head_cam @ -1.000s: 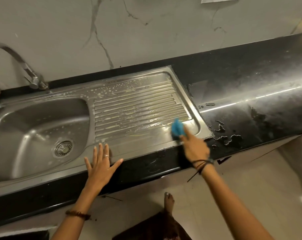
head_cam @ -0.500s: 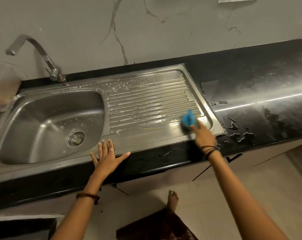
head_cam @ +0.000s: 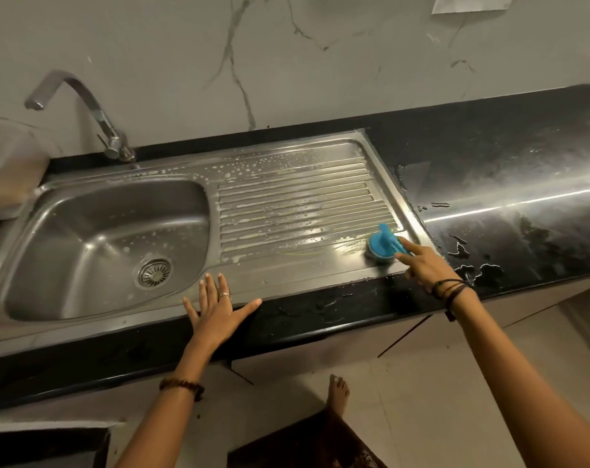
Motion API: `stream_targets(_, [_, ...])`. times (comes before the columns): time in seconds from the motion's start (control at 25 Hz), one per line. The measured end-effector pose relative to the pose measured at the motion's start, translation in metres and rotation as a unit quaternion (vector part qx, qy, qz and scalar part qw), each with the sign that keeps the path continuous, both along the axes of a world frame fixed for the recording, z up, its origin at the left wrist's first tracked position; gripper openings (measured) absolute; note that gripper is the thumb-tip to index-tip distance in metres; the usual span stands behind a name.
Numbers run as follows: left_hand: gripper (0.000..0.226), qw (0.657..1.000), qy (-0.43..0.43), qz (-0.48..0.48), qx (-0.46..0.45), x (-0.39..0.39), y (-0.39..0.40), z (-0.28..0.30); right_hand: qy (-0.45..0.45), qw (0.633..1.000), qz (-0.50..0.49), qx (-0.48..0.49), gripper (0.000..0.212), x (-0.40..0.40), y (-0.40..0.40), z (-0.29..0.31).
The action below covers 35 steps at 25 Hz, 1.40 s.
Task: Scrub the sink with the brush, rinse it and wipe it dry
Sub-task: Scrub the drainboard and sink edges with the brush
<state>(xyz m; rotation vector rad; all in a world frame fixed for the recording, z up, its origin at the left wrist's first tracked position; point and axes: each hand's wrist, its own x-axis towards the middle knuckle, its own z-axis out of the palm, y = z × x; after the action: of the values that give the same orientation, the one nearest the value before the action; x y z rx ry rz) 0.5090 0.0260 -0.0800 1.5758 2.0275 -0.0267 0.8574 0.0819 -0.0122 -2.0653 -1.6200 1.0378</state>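
Right hand [head_cam: 428, 265] grips the blue brush [head_cam: 383, 246] (handle angled toward the wrist) on the soapy drainboard [head_cam: 293, 204]; left hand [head_cam: 215, 309] lies flat.

Glossy steel sink [head_cam: 286, 282], blue plastic brush [head_cam: 383, 246], polished black stone counter [head_cam: 509, 157].

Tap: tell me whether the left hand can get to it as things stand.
Probably yes. The left hand lies flat and empty on the sink's front rim; only the open basin lies between it and the tap at the back, though it looks a long stretch.
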Motion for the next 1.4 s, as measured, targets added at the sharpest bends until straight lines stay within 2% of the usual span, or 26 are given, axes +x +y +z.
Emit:
stream_targets(0.12, [0.103,1.000,0.001,0.003,-0.004,0.001,0.001,0.002,0.053,0.994,0.093,-0.025,0.046,-0.056,0.012,0.002])
stream_targets(0.24, [0.105,1.000,-0.005,0.013,-0.004,0.001,0.000,0.004,0.069,0.979,0.191,-0.013,0.046,-0.147,0.028,-0.011])
stream_targets(0.32, [0.105,1.000,-0.008,0.016,-0.002,0.000,-0.001,0.005,0.062,0.972,0.227,-0.005,0.048,-0.174,0.037,-0.020])
stream_targets(0.4, [0.106,1.000,-0.010,0.015,-0.005,0.001,0.000,0.006,0.049,0.973,0.226,-0.017,0.047,-0.151,0.040,-0.011])
stream_targets(0.6, [0.107,1.000,-0.007,0.013,-0.018,0.003,0.000,0.009,0.016,0.991,0.122,-0.042,0.047,-0.036,0.034,0.030])
stream_targets(0.68, [0.107,1.000,-0.006,0.013,-0.025,0.003,0.002,0.009,0.000,0.986,0.158,-0.059,0.048,-0.052,0.033,0.032])
stream_targets(0.8, [0.107,0.999,-0.011,0.022,-0.032,0.003,0.003,0.012,0.004,0.955,0.296,-0.035,0.048,-0.129,0.047,0.007])
stream_targets(0.92, [0.108,0.999,-0.018,0.023,-0.040,0.001,0.003,0.012,-0.008,0.934,0.353,-0.050,0.046,-0.162,0.055,0.015])
stream_targets(1.0, [0.108,0.999,-0.014,0.022,-0.039,0.001,0.004,0.012,-0.027,0.928,0.361,-0.091,0.041,-0.129,0.068,0.035])
stream_targets(1.16, [0.108,0.999,0.000,0.029,-0.043,0.003,0.004,0.011,-0.071,0.941,0.257,-0.206,0.015,-0.066,0.098,0.052])
stream_targets(1.24, [0.110,0.999,0.001,0.031,-0.043,0.003,0.005,0.011,-0.096,0.927,0.318,-0.172,0.018,-0.093,0.102,0.044])
stream_targets(1.32, [0.119,0.999,-0.005,0.033,-0.042,0.002,0.005,0.013,-0.048,0.908,0.401,-0.113,0.036,-0.144,0.093,0.030])
stream_targets(1.4, [0.127,0.998,-0.012,0.053,-0.039,0.003,0.004,0.014,-0.005,0.895,0.441,-0.069,0.046,-0.181,0.078,0.010])
